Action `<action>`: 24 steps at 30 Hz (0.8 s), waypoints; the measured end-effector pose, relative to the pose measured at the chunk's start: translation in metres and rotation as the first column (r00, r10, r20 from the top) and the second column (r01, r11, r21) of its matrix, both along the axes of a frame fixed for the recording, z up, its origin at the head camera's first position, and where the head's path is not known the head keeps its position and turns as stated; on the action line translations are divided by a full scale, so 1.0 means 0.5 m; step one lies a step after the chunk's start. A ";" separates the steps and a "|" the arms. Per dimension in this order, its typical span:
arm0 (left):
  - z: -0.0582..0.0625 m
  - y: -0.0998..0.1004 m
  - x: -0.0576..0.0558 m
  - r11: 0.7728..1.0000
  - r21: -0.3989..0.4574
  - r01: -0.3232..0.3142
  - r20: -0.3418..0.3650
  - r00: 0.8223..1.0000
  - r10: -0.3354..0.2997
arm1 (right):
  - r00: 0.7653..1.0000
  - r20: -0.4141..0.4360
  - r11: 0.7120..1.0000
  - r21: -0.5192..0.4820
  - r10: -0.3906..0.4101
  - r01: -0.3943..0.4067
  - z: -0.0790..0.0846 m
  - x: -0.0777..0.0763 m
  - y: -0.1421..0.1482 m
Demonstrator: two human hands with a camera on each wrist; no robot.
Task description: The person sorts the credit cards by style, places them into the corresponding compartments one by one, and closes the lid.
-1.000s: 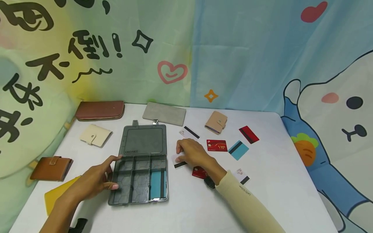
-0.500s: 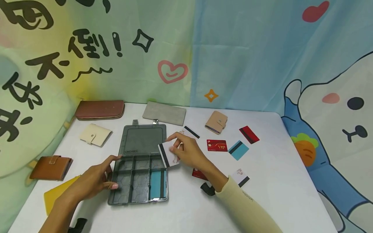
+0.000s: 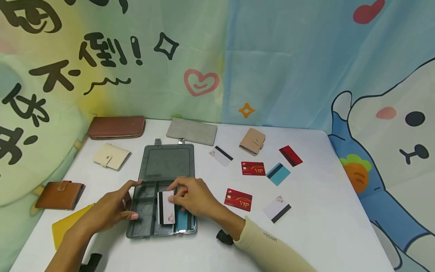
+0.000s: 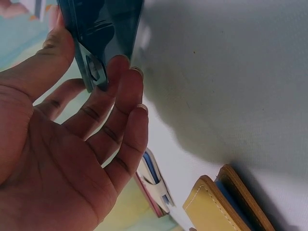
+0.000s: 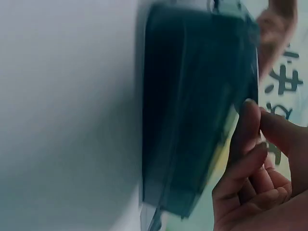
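A grey see-through compartment box lies on the table with its lid laid back. My left hand holds the box's left edge, thumb over the rim. In the left wrist view, the fingers curve beside its outer wall. My right hand pinches a white card with a black stripe between thumb and fingers. The card is tilted over the front middle compartment; whether it touches the bottom is hidden. A blue card lies in the front right compartment, partly covered by my right hand.
Right of the box lie red cards, white striped cards and a blue card. Wallets stand around: brown, grey, beige, cream, tan and yellow. A printed cloth hangs behind.
My right hand has picked the white card up from the table right of the box and carried it left over the front middle compartment. The left hand has stayed at the box's edge.
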State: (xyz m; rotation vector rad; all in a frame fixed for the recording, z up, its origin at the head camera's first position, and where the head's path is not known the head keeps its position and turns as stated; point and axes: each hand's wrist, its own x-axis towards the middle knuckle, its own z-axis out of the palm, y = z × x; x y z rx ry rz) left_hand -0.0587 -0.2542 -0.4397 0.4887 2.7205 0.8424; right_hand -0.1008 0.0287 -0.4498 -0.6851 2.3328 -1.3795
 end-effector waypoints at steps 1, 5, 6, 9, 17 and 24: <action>0.000 0.000 0.000 1.000 -0.001 0.000 0.000 1.000 0.000 | 0.999 -0.040 0.999 0.037 0.007 -0.005 -0.002 0.004 -0.007; 0.000 -0.001 -0.001 1.000 -0.006 0.005 0.002 1.000 -0.005 | 0.979 -0.196 0.984 0.179 0.048 -0.013 -0.009 0.017 -0.026; 0.000 -0.001 -0.002 1.000 -0.010 0.005 0.004 1.000 -0.005 | 0.971 -0.231 0.978 0.208 0.062 -0.013 -0.009 0.019 -0.028; -0.001 -0.001 -0.002 1.000 -0.023 0.004 0.014 1.000 -0.003 | 0.954 -0.282 0.967 0.254 0.098 -0.024 -0.012 0.022 -0.029; 0.000 0.000 -0.001 1.000 -0.013 0.007 0.005 1.000 -0.007 | 0.959 -0.270 0.985 0.165 0.087 -0.043 -0.015 0.011 0.016; 0.001 0.000 0.000 1.000 -0.019 0.008 0.000 1.000 -0.008 | 0.980 -0.192 0.982 0.170 -0.045 0.079 -0.013 -0.005 0.106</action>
